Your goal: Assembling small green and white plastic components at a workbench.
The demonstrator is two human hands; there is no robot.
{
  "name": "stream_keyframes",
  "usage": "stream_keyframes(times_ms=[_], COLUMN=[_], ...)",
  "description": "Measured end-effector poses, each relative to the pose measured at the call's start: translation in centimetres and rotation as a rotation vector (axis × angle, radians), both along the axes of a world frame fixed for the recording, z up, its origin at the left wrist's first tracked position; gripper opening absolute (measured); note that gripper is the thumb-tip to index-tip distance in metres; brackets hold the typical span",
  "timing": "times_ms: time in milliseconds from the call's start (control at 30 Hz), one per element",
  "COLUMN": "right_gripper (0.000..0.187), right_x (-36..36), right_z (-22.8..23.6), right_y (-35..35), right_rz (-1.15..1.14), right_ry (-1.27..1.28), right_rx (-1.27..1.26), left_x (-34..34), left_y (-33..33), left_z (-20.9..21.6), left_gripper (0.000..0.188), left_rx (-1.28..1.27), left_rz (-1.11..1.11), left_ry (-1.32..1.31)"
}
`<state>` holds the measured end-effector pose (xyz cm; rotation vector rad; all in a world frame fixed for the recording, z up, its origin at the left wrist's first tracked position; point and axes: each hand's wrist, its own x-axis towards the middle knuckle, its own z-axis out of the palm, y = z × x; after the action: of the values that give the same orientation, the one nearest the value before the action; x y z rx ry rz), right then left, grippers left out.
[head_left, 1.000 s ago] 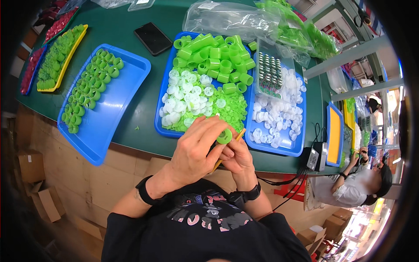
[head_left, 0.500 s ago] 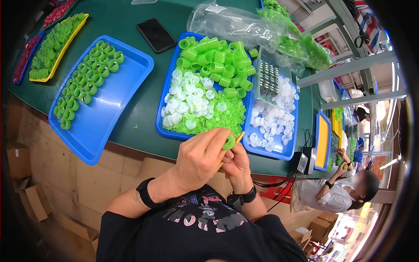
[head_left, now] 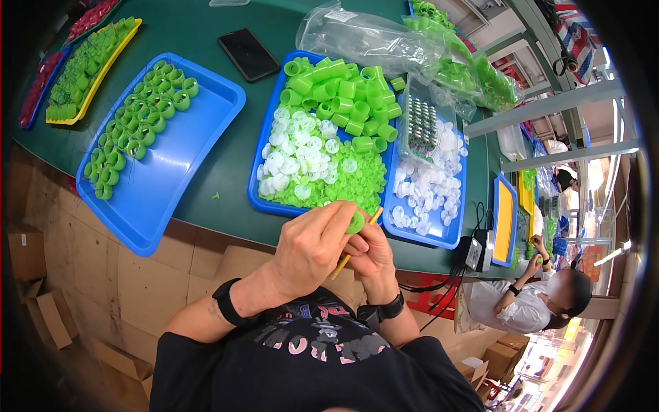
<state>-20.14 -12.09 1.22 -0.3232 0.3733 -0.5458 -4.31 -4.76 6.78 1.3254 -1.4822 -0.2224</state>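
My two hands meet in front of my chest, just off the table's near edge. My left hand (head_left: 307, 248) pinches a small round green plastic cap (head_left: 355, 223), its fingertips bent around the edge. Close against it, my right hand (head_left: 371, 255) is closed around a thin yellow stick (head_left: 340, 266) that runs slantwise past the cap. Whether the right fingers also press on the cap is hidden. Just beyond the hands lies a blue tray (head_left: 271, 204) with green cups (head_left: 338, 88), clear-white discs (head_left: 292, 154) and small green pieces (head_left: 357, 180).
On the left, a blue tray (head_left: 180, 161) holds rows of green cups with thin wires. To the right stands a blue tray (head_left: 439, 239) of white parts, under a clear box (head_left: 422, 130). A phone (head_left: 248, 55) and plastic bags (head_left: 371, 42) lie behind. Another person (head_left: 515, 302) works at right.
The yellow stick has slid downward between my hands, so more of its lower end shows below the fingers. The green cap has turned slightly. Both hands stay together.
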Motion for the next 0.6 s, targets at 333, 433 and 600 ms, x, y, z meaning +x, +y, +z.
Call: stream_keyframes(times_ms=[333,433,600], right_gripper=[0.035,0.042,0.047], right_x=[-0.2,0.2,0.6], right_z=[0.3,0.5,0.9], right_y=[0.8,0.9,1.1], right_rz=[-0.013,-0.004,-0.015], right_ry=[0.083,0.061,0.099], right_rx=[0.026,0.027,-0.028], left_x=[0.7,0.6,0.5], left_y=[0.9,1.1,1.2], left_z=[-0.5,-0.9,-1.1], left_gripper=[0.033,0.032,0.032], left_rx=[0.059,0.058,0.03], left_rz=[-0.042,-0.013,0.031], left_ry=[0.009,-0.003,0.021])
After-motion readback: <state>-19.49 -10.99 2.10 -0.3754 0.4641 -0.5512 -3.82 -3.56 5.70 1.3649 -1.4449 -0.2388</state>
